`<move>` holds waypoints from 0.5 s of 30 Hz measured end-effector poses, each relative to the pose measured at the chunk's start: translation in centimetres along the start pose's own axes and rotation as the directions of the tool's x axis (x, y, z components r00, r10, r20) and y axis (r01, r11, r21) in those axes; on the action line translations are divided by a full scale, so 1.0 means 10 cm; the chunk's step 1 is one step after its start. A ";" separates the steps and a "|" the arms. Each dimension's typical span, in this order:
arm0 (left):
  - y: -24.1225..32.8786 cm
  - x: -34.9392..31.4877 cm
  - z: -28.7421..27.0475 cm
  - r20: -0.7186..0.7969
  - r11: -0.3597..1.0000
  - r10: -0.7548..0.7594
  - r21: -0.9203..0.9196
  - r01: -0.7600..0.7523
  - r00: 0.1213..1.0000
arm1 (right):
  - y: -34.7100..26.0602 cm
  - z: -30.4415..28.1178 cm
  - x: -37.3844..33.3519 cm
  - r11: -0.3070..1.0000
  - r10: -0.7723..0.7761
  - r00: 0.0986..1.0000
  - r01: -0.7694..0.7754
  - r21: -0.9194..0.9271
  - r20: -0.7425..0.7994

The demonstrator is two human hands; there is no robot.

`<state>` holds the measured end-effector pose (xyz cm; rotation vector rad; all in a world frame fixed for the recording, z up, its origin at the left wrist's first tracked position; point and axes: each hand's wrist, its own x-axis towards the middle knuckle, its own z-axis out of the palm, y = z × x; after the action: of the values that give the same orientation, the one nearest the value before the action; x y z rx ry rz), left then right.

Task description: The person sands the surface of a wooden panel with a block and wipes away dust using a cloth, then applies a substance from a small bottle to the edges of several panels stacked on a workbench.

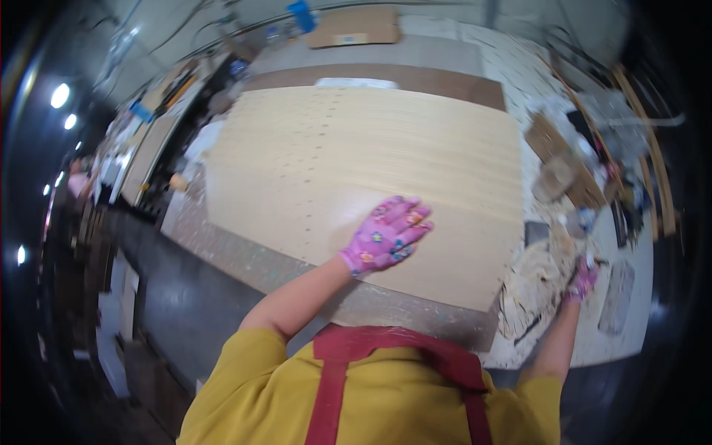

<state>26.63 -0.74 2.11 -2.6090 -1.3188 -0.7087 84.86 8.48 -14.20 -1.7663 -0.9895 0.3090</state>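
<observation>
A pale wood-grain sheet [415, 152], with small dark marks running down its left part, lies across the workbench. My left hand [386, 236], in a pink flowered glove, rests on it palm down with the fingers stretched out. Off the sheet's right edge, my right hand [584, 280] wears a similar glove. Its fingers are curled around something small with a whitish top that I cannot make out. A crumpled, stained cream cloth [535, 285] lies just left of that hand, and a flat greyish translucent block [617, 297] lies to its right.
Brown board [445, 87] shows behind the sheet, with a flat cardboard piece [353, 26] and a blue cup [301, 15] farther back. Cardboard scraps [549, 139], plastic film and tools clutter the right side. Another bench [148, 159] stands at left, with a person [78, 180] beyond.
</observation>
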 end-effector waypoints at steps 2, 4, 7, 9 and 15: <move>0.00 -0.05 0.01 -0.044 0.999 0.028 -0.020 -0.029 0.999 | -0.46 -0.07 -0.11 0.999 0.005 0.998 -0.008 -0.045 -0.057; 0.01 -0.06 0.01 -0.057 0.999 0.031 -0.022 -0.033 0.998 | -0.57 -0.17 -0.13 0.946 -0.094 0.995 0.094 0.309 -0.015; 0.02 -0.12 -0.01 -0.071 0.998 0.040 -0.048 -0.043 0.997 | -1.31 -0.12 -0.69 0.878 -0.159 0.981 0.090 0.471 0.109; 0.14 -0.10 -0.06 -0.107 0.963 -0.115 -0.254 0.084 0.988 | -1.96 0.08 -1.33 0.891 -0.373 0.918 0.316 0.325 0.131; 0.73 -0.22 -0.20 0.289 0.059 -0.269 -0.947 0.315 0.919 | -3.13 0.67 -3.11 0.939 -0.313 0.666 0.109 0.326 0.678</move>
<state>30.60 -7.43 3.52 -3.1418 -1.8059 -2.4320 46.41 -6.50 2.85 -1.2517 -1.6199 0.9981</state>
